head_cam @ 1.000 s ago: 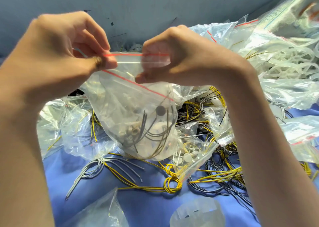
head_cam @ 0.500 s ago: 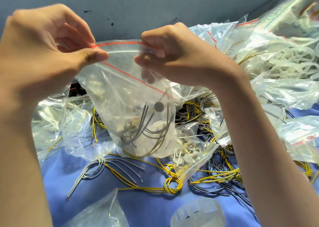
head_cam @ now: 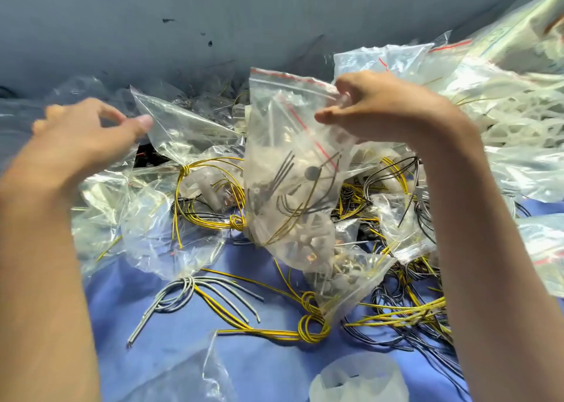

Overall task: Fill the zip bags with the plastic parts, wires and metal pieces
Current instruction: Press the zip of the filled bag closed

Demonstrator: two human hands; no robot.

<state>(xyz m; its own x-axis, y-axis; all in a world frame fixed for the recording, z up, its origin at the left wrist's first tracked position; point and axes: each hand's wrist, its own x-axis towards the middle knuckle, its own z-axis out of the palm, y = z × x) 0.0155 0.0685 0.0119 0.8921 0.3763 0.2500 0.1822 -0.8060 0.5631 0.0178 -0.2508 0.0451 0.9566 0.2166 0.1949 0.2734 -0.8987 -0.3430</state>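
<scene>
R hand (head_cam: 387,111) pinches the top right corner of the zip bag (head_cam: 283,133), which hangs mid-scene w/ dark wires & small parts inside, red strip along its top. L hand (head_cam: 85,136) is at left, fingers loose and spread, holding nothing, thumb just beside an empty clear bag (head_cam: 183,126); touching or not, can't tell (blurred). Yellow wires (head_cam: 308,328) & grey wires (head_cam: 183,291) lie nearer on the blue cloth (head_cam: 274,371).

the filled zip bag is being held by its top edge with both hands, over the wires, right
Not both. The head view shows only the right hand pinching the filled zip bag by its top edge, over the wires; the left hand is off it, fingers open.
</scene>
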